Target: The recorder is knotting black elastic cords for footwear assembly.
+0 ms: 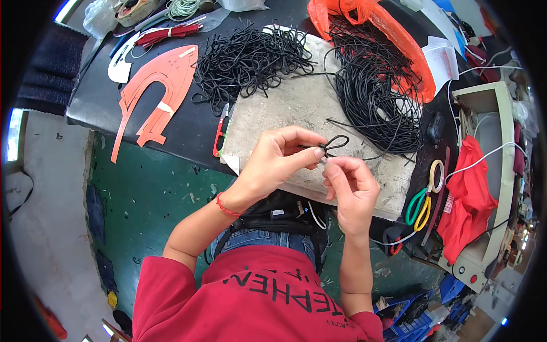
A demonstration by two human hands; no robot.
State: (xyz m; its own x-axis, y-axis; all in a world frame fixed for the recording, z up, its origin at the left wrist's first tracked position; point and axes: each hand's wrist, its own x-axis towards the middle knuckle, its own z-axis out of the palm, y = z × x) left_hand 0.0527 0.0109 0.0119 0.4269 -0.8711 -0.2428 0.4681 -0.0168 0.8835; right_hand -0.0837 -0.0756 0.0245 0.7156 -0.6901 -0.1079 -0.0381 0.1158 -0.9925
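Note:
Above the pale board, my left hand pinches a small looped black cord between thumb and fingers. My right hand is closed in a pinch just below the knot, with thumb and fingertips meeting at the cord; the exact bit they grip is partly hidden. The loop stands out to the right of my left fingertips. Behind lies a heap of knotted black cords. To the right, a bundle of long loose black cords spills from an orange-red plastic bag.
The worn board rests on a black table. Orange curved pattern pieces lie left, near a red-handled tool. At right are scissors with green and yellow handles, a tape roll and red cloth.

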